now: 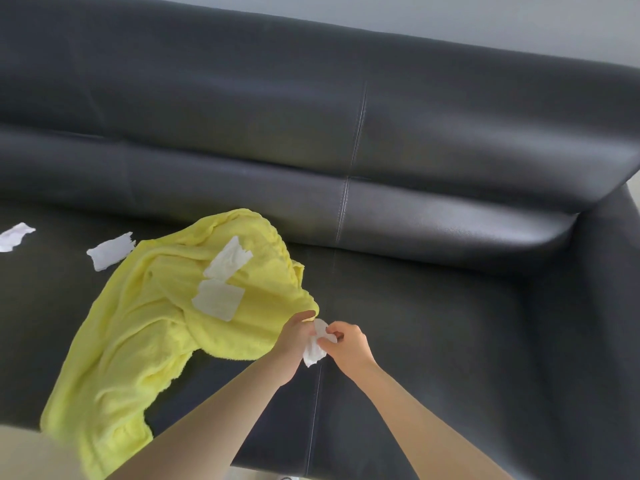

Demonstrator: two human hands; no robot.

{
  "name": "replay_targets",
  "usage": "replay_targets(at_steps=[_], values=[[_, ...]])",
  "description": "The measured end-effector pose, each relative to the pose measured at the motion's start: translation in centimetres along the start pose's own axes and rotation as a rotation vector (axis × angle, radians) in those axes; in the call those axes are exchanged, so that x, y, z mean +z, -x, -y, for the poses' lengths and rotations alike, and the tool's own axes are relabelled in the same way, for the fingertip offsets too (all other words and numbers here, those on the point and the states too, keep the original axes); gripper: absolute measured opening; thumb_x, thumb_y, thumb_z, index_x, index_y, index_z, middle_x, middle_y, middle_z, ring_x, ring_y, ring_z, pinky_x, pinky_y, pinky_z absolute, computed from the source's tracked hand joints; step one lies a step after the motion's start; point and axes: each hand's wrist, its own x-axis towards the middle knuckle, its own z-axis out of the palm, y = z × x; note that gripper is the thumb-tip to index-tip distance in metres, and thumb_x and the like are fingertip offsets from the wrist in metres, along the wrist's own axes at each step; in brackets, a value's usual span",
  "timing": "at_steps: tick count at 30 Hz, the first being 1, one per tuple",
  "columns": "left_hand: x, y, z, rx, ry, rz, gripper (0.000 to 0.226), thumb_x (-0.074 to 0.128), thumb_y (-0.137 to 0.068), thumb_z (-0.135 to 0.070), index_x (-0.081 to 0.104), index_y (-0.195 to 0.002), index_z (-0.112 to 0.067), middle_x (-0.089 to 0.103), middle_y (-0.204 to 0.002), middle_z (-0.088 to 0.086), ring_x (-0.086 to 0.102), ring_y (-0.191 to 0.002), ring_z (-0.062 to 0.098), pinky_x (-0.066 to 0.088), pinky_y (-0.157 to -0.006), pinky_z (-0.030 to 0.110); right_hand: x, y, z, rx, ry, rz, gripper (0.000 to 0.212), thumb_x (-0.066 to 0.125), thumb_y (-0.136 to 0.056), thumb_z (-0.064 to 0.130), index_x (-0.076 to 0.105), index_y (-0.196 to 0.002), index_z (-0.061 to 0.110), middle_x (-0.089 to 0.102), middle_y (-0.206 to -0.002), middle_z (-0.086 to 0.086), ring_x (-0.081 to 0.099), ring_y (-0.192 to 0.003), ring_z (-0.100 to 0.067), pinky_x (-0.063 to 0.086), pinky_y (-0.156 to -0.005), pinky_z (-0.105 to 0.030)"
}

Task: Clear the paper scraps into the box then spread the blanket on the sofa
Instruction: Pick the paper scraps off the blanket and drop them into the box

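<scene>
While over the sofa, both hands' fingers curled, pinching one paper scrap.

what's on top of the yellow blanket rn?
Two white paper scraps lie on the yellow blanket: one nearer the backrest, one below it. Whatever lies beneath the blanket's folds is hidden.

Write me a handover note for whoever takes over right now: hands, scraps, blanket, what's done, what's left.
Left hand and right hand: both pinch one crumpled scrap over the seat, at the blanket's edge.
Blanket: yellow, bunched on the sofa, one end hanging off the front.
Loose scraps: two on the blanket, two on the seat to the left.
Box: not in view.
Done: one scrap picked up.
Left: box that scrap, collect the other four, then spread the blanket.
</scene>
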Motion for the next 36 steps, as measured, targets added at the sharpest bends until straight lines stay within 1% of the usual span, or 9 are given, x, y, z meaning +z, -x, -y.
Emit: replay_targets(at_steps=[2,4,7,11,15,19,25,32,36], values=[[0.0,-0.3,0.0,0.001,-0.028,-0.046,0.044,0.041,-0.094,0.003,0.046,-0.136,-0.01,0.05,-0.129,0.011,0.047,-0.104,0.022,0.041,-0.089,0.033,0.1,-0.1,0.3,0.016,-0.018,0.017,0.017,0.058,-0.085,0.012,0.051,-0.07,0.014,0.037,-0.081,0.002,0.034,-0.062,-0.012,0.026,-0.05,-0.018],[-0.2,-0.4,-0.4,-0.066,0.057,-0.107,0.042,0.04,-0.092,0.003,0.053,-0.126,-0.019,0.051,-0.133,0.008,0.049,-0.104,0.023,0.043,-0.086,0.034,0.3,-0.5,0.4,0.067,-0.1,0.025,0.023,0.055,-0.083,0.011,0.038,-0.067,0.013,0.033,-0.075,0.0,0.029,-0.061,-0.014,0.027,-0.052,-0.02],[-1.4,-0.4,-0.6,0.104,-0.147,-0.19,0.052,0.034,-0.089,0.008,0.051,-0.13,-0.019,0.053,-0.13,0.0,0.047,-0.111,0.017,0.037,-0.088,0.027,0.4,-0.8,0.6,0.154,-0.318,-0.007,0.003,0.051,-0.082,0.009,0.048,-0.083,0.011,0.053,-0.086,-0.011,0.055,-0.073,-0.024,0.057,-0.072,-0.031],[-4.1,0.5,-1.0,0.486,-0.594,-0.435,0.044,0.046,-0.085,0.003,0.056,-0.123,-0.019,0.052,-0.124,-0.001,0.046,-0.119,0.019,0.037,-0.094,0.026,0.3,-1.3,0.5,0.228,-0.363,-0.133,0.023,0.049,-0.087,0.006,0.054,-0.108,0.015,0.06,-0.099,-0.007,0.063,-0.084,-0.022,0.058,-0.084,-0.04],[-6.7,0.3,-0.8,0.551,-0.965,-0.699,0.036,0.06,-0.079,-0.003,0.06,-0.109,-0.024,0.035,-0.145,0.006,0.029,-0.137,0.027,0.034,-0.104,0.042,0.5,-1.7,0.3,0.295,-0.347,-0.204,0.038,0.049,-0.086,0.007,0.053,-0.124,0.011,0.06,-0.1,-0.006,0.06,-0.074,-0.015,0.058,-0.081,-0.036],[-8.6,-0.3,0.5,0.299,-1.053,-0.609,0.047,0.049,-0.09,-0.015,0.044,-0.136,-0.026,0.007,-0.159,0.011,0.002,-0.147,0.028,0.015,-0.116,0.041,0.8,-1.6,0.4,0.28,-0.344,-0.18,0.04,0.051,-0.086,0.008,0.053,-0.126,0.011,0.057,-0.092,-0.001,0.059,-0.08,-0.018,0.057,-0.085,-0.038],[-9.9,-0.2,1.1,0.3,-1.018,-0.648,0.05,0.045,-0.088,-0.013,0.043,-0.138,-0.011,0.046,-0.141,0.005,0.034,-0.135,0.023,0.031,-0.107,0.035,2.4,-0.8,1.2,0.108,-0.256,0.092,0.044,0.061,-0.085,0.016,0.046,-0.126,0.024,0.058,-0.11,-0.002,0.06,-0.095,-0.018,0.052,-0.086,-0.032],[-10.1,0.1,0.8,0.389,-1.018,-0.664,0.034,0.054,-0.082,-0.005,0.06,-0.111,-0.021,0.045,-0.135,0.002,0.04,-0.126,0.023,0.039,-0.095,0.033,5.1,-2.1,2.9,0.122,-0.199,0.176,0.064,0.065,-0.085,0.019,0.036,-0.142,0.029,0.059,-0.117,-0.008,0.059,-0.099,-0.02,0.049,-0.084,-0.027],[-10.3,0.0,1.3,0.371,-1.027,-0.622,0.037,0.051,-0.085,-0.006,0.058,-0.118,-0.02,0.046,-0.135,0.0,0.038,-0.128,0.021,0.037,-0.097,0.031,5.7,-2.4,3.3,0.16,-0.147,0.188,0.056,0.062,-0.084,0.017,0.046,-0.137,0.025,0.056,-0.119,-0.009,0.054,-0.087,-0.018,0.045,-0.071,-0.024]])
